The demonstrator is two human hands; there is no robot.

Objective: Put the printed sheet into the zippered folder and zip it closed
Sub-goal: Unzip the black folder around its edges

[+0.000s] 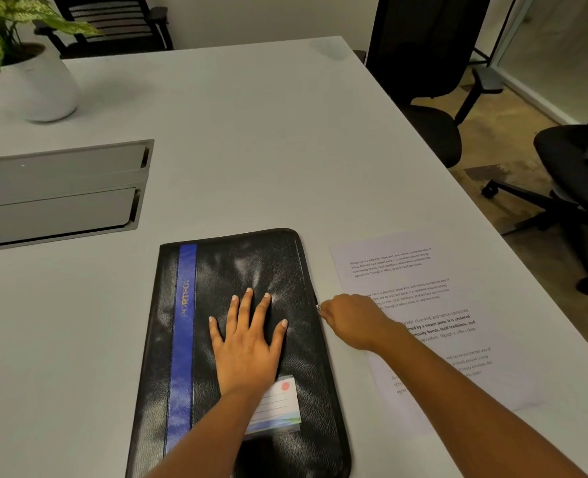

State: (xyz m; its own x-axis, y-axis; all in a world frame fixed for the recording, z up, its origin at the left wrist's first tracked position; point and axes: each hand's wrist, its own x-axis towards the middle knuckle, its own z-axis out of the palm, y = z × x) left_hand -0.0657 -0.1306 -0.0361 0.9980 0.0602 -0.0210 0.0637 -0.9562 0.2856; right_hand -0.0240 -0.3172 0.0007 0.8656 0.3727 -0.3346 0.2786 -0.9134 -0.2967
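Note:
A black zippered folder (pixel 216 277) with a blue stripe and a small label card lies flat on the white table (pixel 251 150) in front of me. My left hand (pixel 247 339) presses flat on its cover, fingers spread. My right hand (pixel 351 319) is at the folder's right edge, fingers curled and pinching the small metal zipper pull (pixel 319 308). The printed sheet (pixel 434 294) lies on the table just right of the folder, partly under my right forearm.
A grey cable hatch (pixel 61 191) is set into the table at the left. A potted plant (pixel 27 63) in a white pot stands at the far left. Black office chairs (pixel 434 98) stand beyond the table's right edge and at the far side.

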